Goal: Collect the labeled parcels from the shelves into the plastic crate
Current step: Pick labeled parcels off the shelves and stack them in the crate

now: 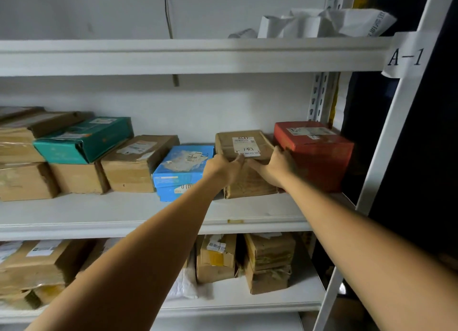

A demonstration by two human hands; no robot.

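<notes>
Now reaching in with both arms. Left hand [224, 168] hooked over the near top edge of the brown parcel [249, 184], right hand [277, 168] wrapped round its right front corner, thumb on top; both gripping it, neither open. Sits flat on the middle shelf [124, 214]. Blue box [178, 172] close against the left hand's side, red box [319, 155] tight behind the right-hand fingers. White label [246, 146] on top, just beyond the fingertips.

Judged light to moderate in weight; stiff card but worn and creased, likely to dent if squeezed, dry enough not to slip. Better held low on both side faces or under the near bottom edge, not by the top flap. Little room on the red side, so probably slide toward the body before lifting. No crate in view
</notes>
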